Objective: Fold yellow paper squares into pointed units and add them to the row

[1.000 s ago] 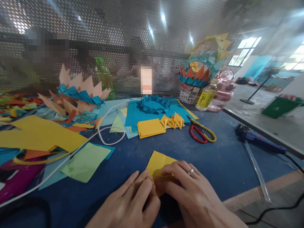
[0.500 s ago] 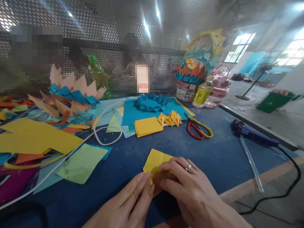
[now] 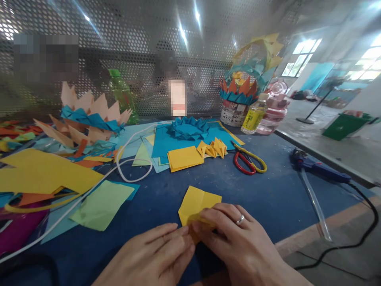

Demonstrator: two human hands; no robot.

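A creased sheet of bright yellow paper [image 3: 192, 202] is held at the near side of the dark blue tabletop [image 3: 160, 198], with its far corners left showing beyond the fingers. Its near edge is gripped by the right hand [image 3: 238, 238], whose fingers are curled over a folded part; a silver ring [image 3: 240, 219] is worn on that hand. The same near edge is met by the left hand [image 3: 154, 254], its fingers laid close together; whether the paper is pinched by them or only pressed cannot be told, since the thumb's contact is hidden.

Beyond the sheet, a folded yellow paper stack [image 3: 185, 159] is placed just beside a row of pointed yellow paper folds [image 3: 218, 147]. Behind these, a ring of spiky blue paper [image 3: 190, 128] is set on flat blue sheets. To their right, scissors with one red and one yellow handle [image 3: 244, 151] are laid down. A pale green paper sheet [image 3: 102, 206] is spread to the left of the hands, and a dark blue glue gun [image 3: 324, 172] is seen well apart on the right.
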